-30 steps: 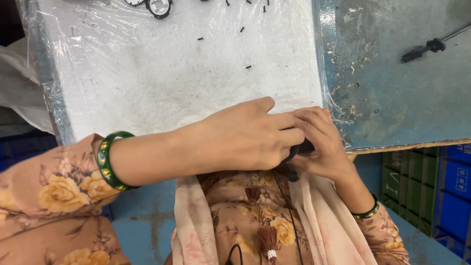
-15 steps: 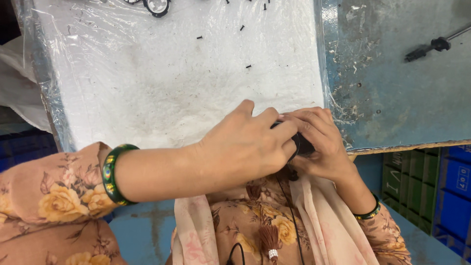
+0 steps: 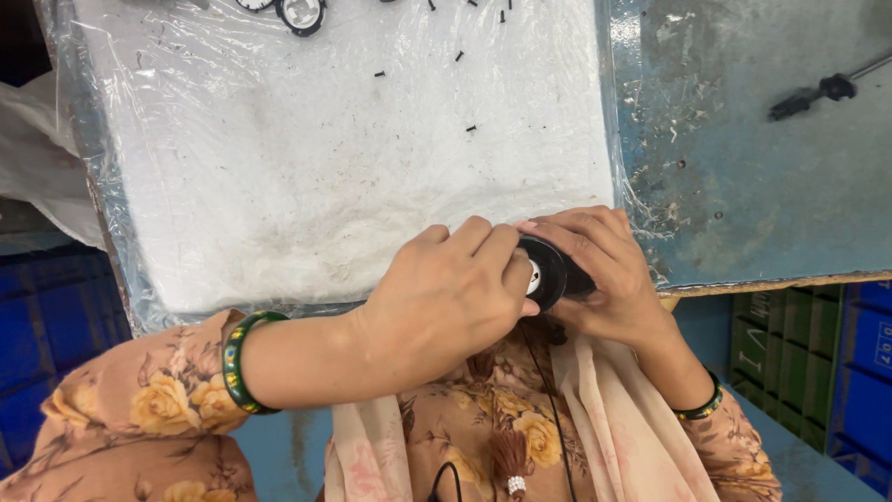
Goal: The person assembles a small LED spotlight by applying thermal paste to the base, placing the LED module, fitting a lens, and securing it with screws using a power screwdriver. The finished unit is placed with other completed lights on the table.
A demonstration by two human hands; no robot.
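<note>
A small round black part [image 3: 548, 271] with a white centre sits between both hands at the near edge of the white foam pad [image 3: 307, 177]. My left hand [image 3: 446, 297] curls over its left side, fingers pressed against it. My right hand [image 3: 609, 274] grips it from the right, fingers wrapped over the top. Most of the part is hidden by the fingers. Both wrists wear green bangles.
Plastic film covers the foam pad, with small black screws [image 3: 471, 127] scattered on it. Round black-and-white parts [image 3: 302, 13] lie at the far edge. A black-handled tool [image 3: 813, 96] rests on the worn blue table [image 3: 762, 186]. Blue and green crates [image 3: 836, 372] stand below right.
The left hand has slid back to the left, uncovering the black round part and its white centre. The right hand keeps its grip in place.
</note>
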